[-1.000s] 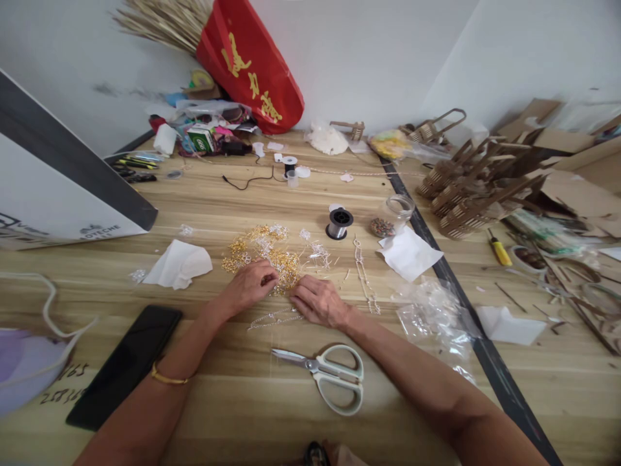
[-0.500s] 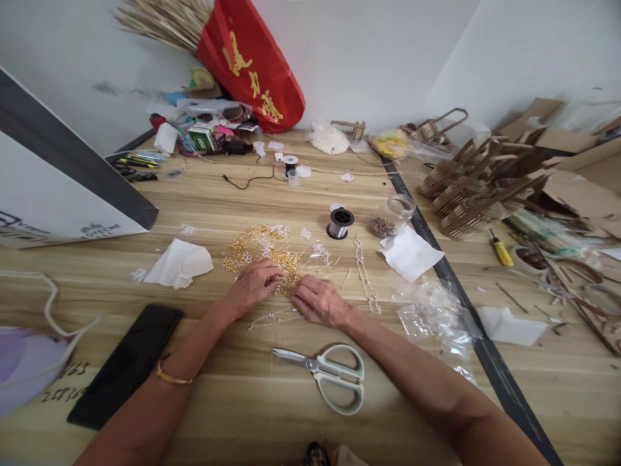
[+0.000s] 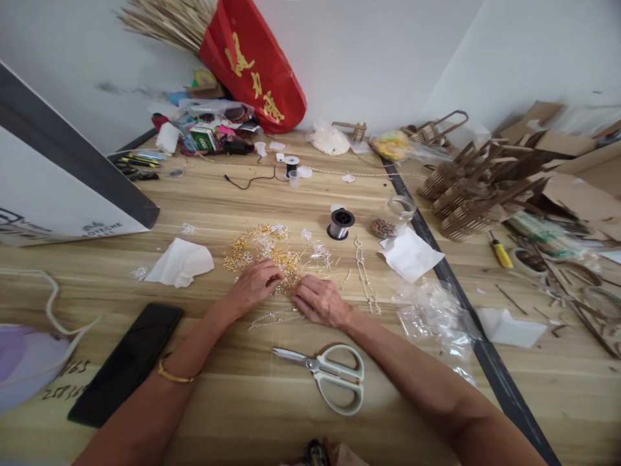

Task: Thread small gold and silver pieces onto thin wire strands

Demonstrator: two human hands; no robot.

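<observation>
The left hand [image 3: 255, 285], fingers curled, is positioned at the near edge of the small gold and silver pieces [image 3: 288, 261], while the right hand [image 3: 321, 301], fingers bent close together, adjoins the chain [image 3: 272, 319] lying on the table [image 3: 233, 395] beyond the scissors [image 3: 316, 366]; whether either pinches anything cannot be determined.

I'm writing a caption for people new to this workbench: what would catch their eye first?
Probably the large red bag with gold characters, tilted by the back wall, left of centre. Next, the glittering heap of small gold and silver-coloured pieces mid-table, with the bare left hand and right hand at its near edge. Below them lie pale-handled metal scissors.
</observation>
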